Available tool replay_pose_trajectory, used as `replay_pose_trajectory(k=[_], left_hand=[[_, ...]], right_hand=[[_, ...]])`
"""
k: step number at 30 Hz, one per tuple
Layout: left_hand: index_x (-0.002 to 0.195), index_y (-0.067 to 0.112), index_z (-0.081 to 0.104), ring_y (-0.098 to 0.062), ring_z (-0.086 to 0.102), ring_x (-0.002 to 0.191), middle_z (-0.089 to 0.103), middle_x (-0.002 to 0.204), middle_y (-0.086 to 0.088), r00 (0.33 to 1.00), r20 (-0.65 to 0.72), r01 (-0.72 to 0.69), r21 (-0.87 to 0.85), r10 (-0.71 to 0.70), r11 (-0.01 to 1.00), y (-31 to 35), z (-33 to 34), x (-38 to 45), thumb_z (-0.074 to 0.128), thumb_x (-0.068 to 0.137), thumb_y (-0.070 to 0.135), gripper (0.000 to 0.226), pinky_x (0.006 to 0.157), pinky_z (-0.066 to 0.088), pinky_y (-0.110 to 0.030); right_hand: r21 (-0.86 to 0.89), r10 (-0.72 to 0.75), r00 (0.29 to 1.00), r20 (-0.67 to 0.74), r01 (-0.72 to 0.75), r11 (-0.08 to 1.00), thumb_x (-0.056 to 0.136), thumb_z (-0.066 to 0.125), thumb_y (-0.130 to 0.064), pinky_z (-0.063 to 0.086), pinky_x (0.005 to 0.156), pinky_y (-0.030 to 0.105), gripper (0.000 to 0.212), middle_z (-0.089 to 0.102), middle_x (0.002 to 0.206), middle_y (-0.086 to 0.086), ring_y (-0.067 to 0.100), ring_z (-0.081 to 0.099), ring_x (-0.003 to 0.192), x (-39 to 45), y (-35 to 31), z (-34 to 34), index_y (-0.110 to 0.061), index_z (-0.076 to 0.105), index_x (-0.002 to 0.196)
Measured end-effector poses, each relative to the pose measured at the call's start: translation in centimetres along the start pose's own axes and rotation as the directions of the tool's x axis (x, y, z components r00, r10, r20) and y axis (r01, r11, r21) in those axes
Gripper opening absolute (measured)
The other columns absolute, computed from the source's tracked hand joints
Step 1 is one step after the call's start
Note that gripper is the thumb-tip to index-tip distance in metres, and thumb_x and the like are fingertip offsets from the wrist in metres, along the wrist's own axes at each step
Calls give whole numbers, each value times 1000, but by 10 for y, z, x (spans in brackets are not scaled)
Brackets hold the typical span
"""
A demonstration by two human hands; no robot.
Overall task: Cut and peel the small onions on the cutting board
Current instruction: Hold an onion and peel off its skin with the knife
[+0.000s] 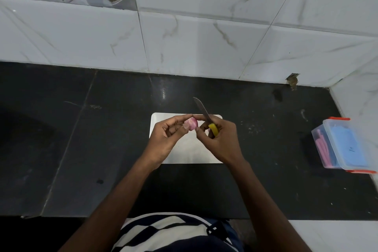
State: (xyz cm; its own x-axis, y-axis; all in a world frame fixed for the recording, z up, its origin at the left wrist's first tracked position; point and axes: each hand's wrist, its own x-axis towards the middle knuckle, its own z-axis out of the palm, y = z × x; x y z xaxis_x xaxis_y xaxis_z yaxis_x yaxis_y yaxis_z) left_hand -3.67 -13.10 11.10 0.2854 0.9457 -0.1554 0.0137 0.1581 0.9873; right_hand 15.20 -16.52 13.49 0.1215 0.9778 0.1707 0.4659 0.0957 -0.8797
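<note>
Now, progress: small pink round onion (pixel 191 124) partly peeled; others unseen.
Left hand (pixel 170 137): pinches onion above white rectangular cutting board (pixel 163 117).
Right hand (pixel 219 139): grips yellow-handled steel knife (pixel 205 115), blade toward 11 o'clock.

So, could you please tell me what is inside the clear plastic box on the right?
The clear box holds pink stick-like pieces on its left side and something flat and blue. The lid and walls blur the rest, so I cannot identify them.
</note>
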Motion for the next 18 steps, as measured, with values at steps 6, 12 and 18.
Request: replay_pose_trajectory(k=[6,12,18], left_hand=[[136,15,78,-18,79,121,85,122,-1,995,102,6,43,-10,999,6,-10,1,73,104,24,33,116,58,-40],[120,19,83,-14,81,115,86,117,3,993,114,-7,35,3,999,5,-6,0,73,105,16,19,109,59,-28],[121,13,83,-13,81,112,87,112,2,993,114,-3,49,-3,999,1,-7,0,71,107,13,19,104,59,-23]], right_hand=[[-312,-125,989,79,144,939,89,78,-39,55,60,26,25,72,77,-16,8,63,66,5,8,-6,-33,78,113],[-494,-250,963,97,265,828,88,71,-37,56,63,25,29,77,88,-16,4,66,71,3,9,0,-31,77,115],[-395,-229,972,52,231,889,87,69,-32,54,63,22,29,78,91,-14,-3,56,69,-3,12,5,-25,78,114]])
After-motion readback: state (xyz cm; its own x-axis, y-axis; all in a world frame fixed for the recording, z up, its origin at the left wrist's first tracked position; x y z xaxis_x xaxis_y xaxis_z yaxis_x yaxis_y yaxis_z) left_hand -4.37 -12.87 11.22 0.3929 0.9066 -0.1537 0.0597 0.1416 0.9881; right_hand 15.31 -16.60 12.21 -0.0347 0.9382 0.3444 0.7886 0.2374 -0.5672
